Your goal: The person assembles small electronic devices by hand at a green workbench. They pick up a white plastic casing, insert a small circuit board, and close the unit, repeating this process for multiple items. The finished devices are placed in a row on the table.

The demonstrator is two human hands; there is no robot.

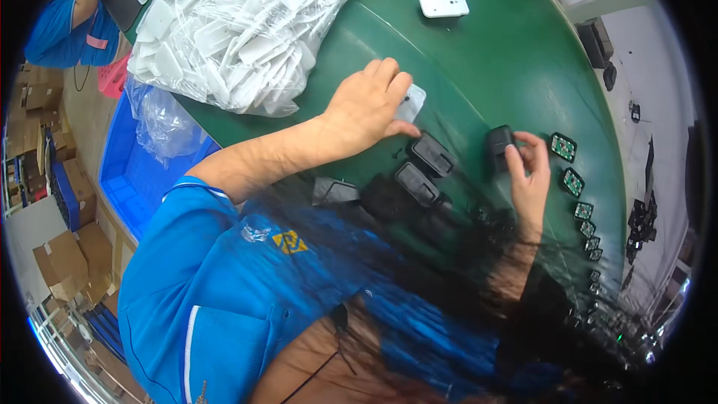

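My left hand (pixel 368 105) is over the green table with its fingers curled onto the edge of a small white plastic cover (pixel 410 104). Its thumb stretches out just below that piece. In my right hand (pixel 529 172) I grip a black plastic housing (pixel 499 147) between thumb and fingers. Between my hands lie black rectangular housings, one (pixel 432 154) close to my left thumb and another (pixel 416 184) nearer to me. A grey-black piece (pixel 334 191) lies below my left forearm. Dark hair hangs across the near side and hides part of the table and my right forearm.
A large clear bag of white plastic covers (pixel 247 30) fills the far left. One white cover (pixel 443 4) lies at the far side. Several green circuit boards (pixel 563 147) line the right edge. A blue bin (pixel 134 172) and a person's blue sleeve (pixel 56 30) are at left.
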